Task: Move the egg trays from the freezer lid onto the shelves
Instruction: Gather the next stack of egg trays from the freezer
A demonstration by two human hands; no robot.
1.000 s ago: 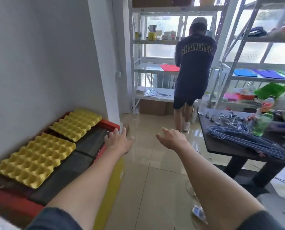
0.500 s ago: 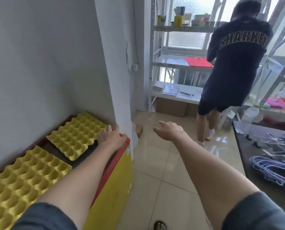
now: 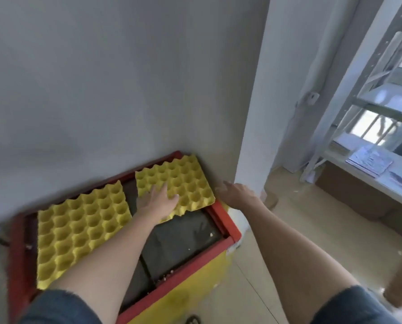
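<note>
Here, notes from the head view, blurred by motion:

Left hand [image 3: 159, 202]: lies flat, fingers spread, palm down on the near left corner of the far egg tray; it presses rather than grips, nothing pinched that I can see.

Right hand [image 3: 236, 191]: loosely open, fingers extended, holding nothing; it hangs in the air just off the right edge of the far tray, above the freezer's red corner. Contact with the tray cannot be told through the blur.

Far egg tray [image 3: 183, 181]: yellow, dimpled, under the left palm and between the two hands; it lies on the freezer lid against the grey wall, its right edge overhanging the red rim slightly.

Near egg tray [image 3: 78, 232]: yellow, same pattern, left of the left forearm and well apart from the right hand; flat on the lid, a dark strip of lid between it and the far tray.

Freezer lid [image 3: 183, 239]: dark panels in a red frame, below and behind the left wrist; small crumbs along its front edge.

Freezer body [image 3: 195, 291]: yellow front, beneath both forearms.

Shelves [image 3: 380, 108]: pale metal rack, far right of the right hand, by a window; papers [image 3: 368, 161] lie on a low shelf.

Sleeves: dark blue, at both upper arms.
</note>
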